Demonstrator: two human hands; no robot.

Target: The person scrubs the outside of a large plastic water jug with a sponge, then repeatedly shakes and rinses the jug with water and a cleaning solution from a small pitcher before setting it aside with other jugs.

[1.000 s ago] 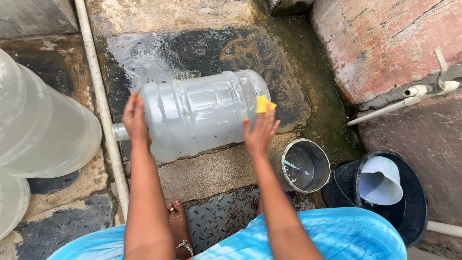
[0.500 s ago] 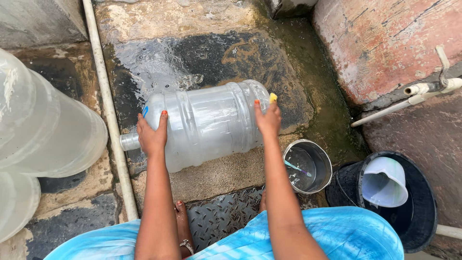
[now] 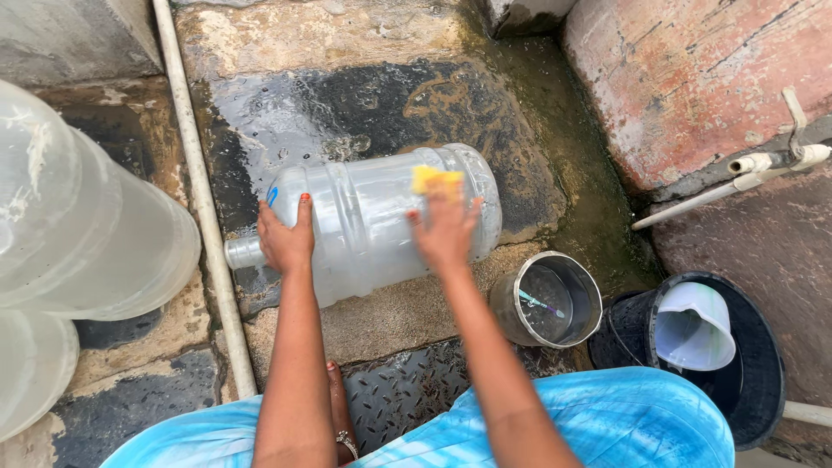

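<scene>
Jug (image 3: 373, 221) lying on its side across wet stone floor (image 3: 347, 104), just ahead of the body toward 12 o'clock, long axis running from 9 o'clock to 3 o'clock with a slight upward tilt at the 3 o'clock end; narrow neck (image 3: 243, 251) pointing to 9 o'clock, flat base facing 3 o'clock. Left hand (image 3: 286, 236) lying flat on the shoulder near the neck, fingers together and pointing to 12 o'clock, bracing rather than grasping. Right hand (image 3: 446, 230) pressing a yellow sponge (image 3: 438, 180) onto the upper wall near the base, fingers spread over the curve, sponge peeking past the fingertips toward 12 o'clock. Both hands touching the jug, neither nearer than the other; each taking one end. Small metal pail (image 3: 548, 299) standing at 4 o'clock from the right hand, near but apart; black bucket (image 3: 763, 364) with a white scoop (image 3: 693, 325) further out at 4 o'clock. White pipe (image 3: 204, 199) running along the 9 o'clock side, more clear jugs (image 3: 87, 234) beyond it. Compared with half a second earlier: right hand and sponge moving in from the base rim toward the middle of the wall; left hand sitting a little nearer the neck; jug lying much as before.
</scene>
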